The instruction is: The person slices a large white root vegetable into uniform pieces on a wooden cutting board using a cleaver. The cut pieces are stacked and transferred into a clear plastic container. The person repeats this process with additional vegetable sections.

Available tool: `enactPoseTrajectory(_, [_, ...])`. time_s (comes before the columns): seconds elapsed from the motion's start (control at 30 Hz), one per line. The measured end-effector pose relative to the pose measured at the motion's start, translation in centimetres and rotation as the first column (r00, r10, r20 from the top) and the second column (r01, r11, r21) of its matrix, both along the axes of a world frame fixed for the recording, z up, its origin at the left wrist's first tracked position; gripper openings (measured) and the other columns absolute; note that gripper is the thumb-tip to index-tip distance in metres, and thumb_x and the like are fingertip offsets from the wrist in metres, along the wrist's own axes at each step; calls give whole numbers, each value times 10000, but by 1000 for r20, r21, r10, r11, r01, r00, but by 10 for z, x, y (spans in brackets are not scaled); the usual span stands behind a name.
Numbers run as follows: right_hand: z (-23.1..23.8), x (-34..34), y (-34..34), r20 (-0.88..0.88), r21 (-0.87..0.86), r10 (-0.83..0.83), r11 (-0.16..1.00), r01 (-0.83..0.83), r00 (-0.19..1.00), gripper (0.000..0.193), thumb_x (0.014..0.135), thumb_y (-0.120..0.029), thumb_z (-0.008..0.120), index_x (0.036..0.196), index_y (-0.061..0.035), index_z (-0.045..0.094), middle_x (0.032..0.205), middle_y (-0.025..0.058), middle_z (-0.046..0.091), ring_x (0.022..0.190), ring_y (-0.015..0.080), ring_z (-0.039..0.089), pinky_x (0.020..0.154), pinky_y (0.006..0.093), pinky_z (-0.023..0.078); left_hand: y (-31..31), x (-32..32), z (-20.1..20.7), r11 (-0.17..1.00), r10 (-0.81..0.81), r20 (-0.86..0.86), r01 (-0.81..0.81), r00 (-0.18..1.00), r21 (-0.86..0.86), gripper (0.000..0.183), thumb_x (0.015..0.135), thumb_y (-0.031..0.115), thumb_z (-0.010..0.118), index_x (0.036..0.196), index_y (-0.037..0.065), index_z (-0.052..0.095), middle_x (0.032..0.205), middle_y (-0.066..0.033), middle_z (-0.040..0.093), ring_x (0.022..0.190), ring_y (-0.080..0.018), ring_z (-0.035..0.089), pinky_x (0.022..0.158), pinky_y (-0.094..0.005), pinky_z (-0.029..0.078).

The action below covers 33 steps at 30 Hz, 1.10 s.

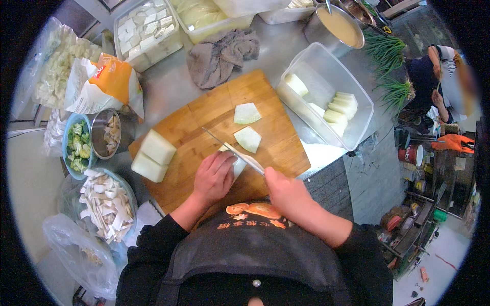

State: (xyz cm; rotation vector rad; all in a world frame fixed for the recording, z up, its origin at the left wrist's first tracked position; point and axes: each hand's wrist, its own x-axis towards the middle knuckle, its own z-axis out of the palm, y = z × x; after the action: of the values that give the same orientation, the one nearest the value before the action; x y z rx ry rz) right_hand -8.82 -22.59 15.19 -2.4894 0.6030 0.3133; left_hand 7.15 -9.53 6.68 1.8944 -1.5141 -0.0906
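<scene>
Black apron cloth fills the near edge of the view, and just past it your right hand [286,191] has its fingers wrapped shut around the handle of a knife [232,150], whose long blade slants up and to the left over the board. Your left hand [214,176] lies palm down with its fingers curled, pressing on a pale melon piece [239,164] that the blade rests against. All of this sits on the near part of a wooden cutting board [204,115], which lies on the steel table [168,84].

Beyond the blade, two wedges [247,137] with green rind lie on the board, near each other but apart. At the board's left edge sit two large white blocks [153,155], touching.

To your left are a bowl of white strips [107,204], a blue bowl of broccoli [77,145] and a small steel bowl [108,133]. To your right, a clear plastic tub [352,84] holds more cut wedges. Farther back lie a grey cloth [219,53], a tub of white cubes [148,30] and a pot of tan liquid [337,25].
</scene>
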Motion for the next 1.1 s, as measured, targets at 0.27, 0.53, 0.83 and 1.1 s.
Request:
enactPoseTrajectory(0.27, [-48, 20, -1, 47, -28, -27, 999, 28, 999, 127, 835, -70, 484, 924, -22, 406, 707, 191, 596, 621, 398, 606, 518, 479, 480, 1, 1, -7, 1000, -6, -22, 6, 1000, -21, 280, 740, 51, 620, 1018, 39, 597, 1067, -106, 584, 949, -308, 558, 841, -390, 452])
enactPoseTrajectory(0.53, [5, 9, -6, 78, 3, -7, 1000, 6, 997, 133, 826, -61, 491, 923, -26, 407, 699, 174, 596, 612, 376, 622, 499, 470, 489, 0, 3, -6, 999, -22, -34, 21, 999, -25, 271, 722, 34, 615, 992, 31, 601, 1031, -113, 594, 961, -303, 561, 838, -379, 457])
enactPoseTrajectory(0.83, [-27, 25, 7, -3, -44, -11, 999, 11, 1000, 121, 836, -67, 468, 927, -15, 410, 719, 169, 603, 611, 354, 633, 482, 442, 499, 1, 0, -7, 999, -9, -26, 8, 1000, -33, 258, 718, 53, 625, 974, 28, 605, 1025, -121, 596, 933, -320, 564, 820, -388, 462])
enactPoseTrajectory(1.1, [-42, 25, -5, 34, 37, -61, 998, 60, 998, 163, 851, -110, 510, 951, -18, 420, 657, 221, 593, 620, 409, 600, 524, 496, 472, 4, 0, -10, 999, -1, -22, 0, 1000, -48, 209, 729, 66, 628, 929, 15, 594, 985, -149, 596, 925, -332, 566, 813, -397, 462])
